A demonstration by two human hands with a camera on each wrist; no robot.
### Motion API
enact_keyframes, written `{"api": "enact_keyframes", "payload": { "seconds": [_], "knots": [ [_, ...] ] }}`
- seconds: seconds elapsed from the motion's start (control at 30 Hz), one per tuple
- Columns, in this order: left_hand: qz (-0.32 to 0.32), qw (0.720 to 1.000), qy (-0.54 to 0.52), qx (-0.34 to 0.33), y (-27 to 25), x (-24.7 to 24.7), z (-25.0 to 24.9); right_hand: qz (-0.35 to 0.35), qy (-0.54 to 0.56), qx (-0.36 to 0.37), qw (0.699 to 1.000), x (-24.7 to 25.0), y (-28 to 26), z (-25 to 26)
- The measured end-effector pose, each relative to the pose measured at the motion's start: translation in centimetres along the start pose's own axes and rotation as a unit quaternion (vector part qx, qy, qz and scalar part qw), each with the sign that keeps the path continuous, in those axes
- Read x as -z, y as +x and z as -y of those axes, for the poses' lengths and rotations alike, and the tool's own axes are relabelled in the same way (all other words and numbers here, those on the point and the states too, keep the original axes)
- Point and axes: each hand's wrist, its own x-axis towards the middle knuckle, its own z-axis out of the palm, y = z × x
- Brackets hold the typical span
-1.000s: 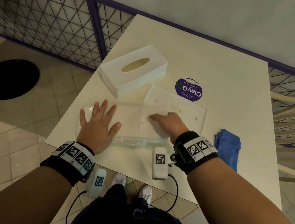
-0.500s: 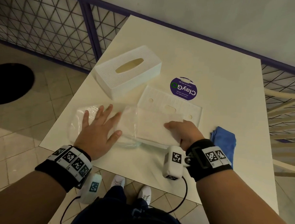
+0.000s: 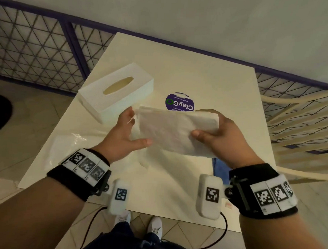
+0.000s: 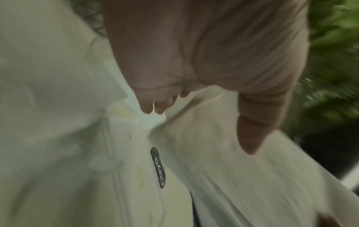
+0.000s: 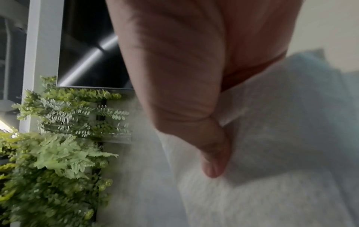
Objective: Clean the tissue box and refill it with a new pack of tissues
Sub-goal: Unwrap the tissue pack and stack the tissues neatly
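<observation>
A white stack of tissues [image 3: 170,130] hangs in the air above the table, out of its wrapper. My right hand [image 3: 206,126] grips its right end, thumb on top and fingers behind. My left hand [image 3: 135,126] holds the left end, thumb against the near edge and fingers at the far edge. The right wrist view shows my thumb pressed on the tissues [image 5: 272,138]. The white tissue box cover [image 3: 116,91] with its oval slot sits at the table's back left. The empty clear wrapper [image 3: 64,148] lies flat near the front left. The stack hides the box's base plate.
A blue cloth [image 3: 220,170] lies on the white table [image 3: 217,85] below my right wrist. A round purple sticker [image 3: 180,102] is stuck mid-table. A mesh railing [image 3: 40,49] runs along the left and back. A cream chair [image 3: 300,121] stands at the right.
My right hand pulled the tissues rightward out of the wrapper, which my left hand pressed flat. Both hands then lifted the stack off the table; the wrapper stays behind.
</observation>
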Motion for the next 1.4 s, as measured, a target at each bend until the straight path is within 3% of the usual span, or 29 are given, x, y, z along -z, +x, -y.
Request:
{"api": "enact_keyframes", "payload": {
  "seconds": [0.1, 0.17, 0.33, 0.5, 0.8, 0.9, 1.1, 1.4],
  "knots": [
    [0.03, 0.989, -0.14, 0.032, 1.3, -0.6, -0.6, 0.008, 0.101, 0.006, 0.995, 0.8, -1.2, -0.3],
    [0.038, 0.992, -0.118, 0.01, 1.5, -1.0, -0.5, -0.012, 0.132, -0.002, 0.991, 0.7, -2.0, -1.7],
    [-0.019, 0.997, -0.079, -0.016, 0.9, -3.5, 1.2, -0.093, 0.182, -0.048, 0.978, -1.1, -3.7, -6.7],
    [-0.026, 0.999, -0.004, 0.022, 1.2, -5.0, 3.9, -0.093, 0.218, -0.114, 0.965, -3.3, -4.1, -11.2],
    [0.014, 0.985, 0.155, 0.073, 1.3, -5.7, 6.2, -0.124, 0.148, -0.193, 0.962, -5.2, -4.6, -15.3],
    [0.001, 0.979, 0.201, 0.041, 2.5, -5.4, 4.4, -0.15, 0.109, -0.193, 0.964, -4.2, -2.8, -13.8],
    [-0.117, 0.961, 0.249, 0.024, 7.7, -2.5, -0.9, -0.182, 0.101, -0.185, 0.961, -3.0, 4.2, -10.6],
    [-0.15, 0.935, 0.311, 0.08, 12.2, 0.0, 1.4, -0.141, 0.015, -0.212, 0.967, -5.9, 10.4, -11.2]
  ]
}}
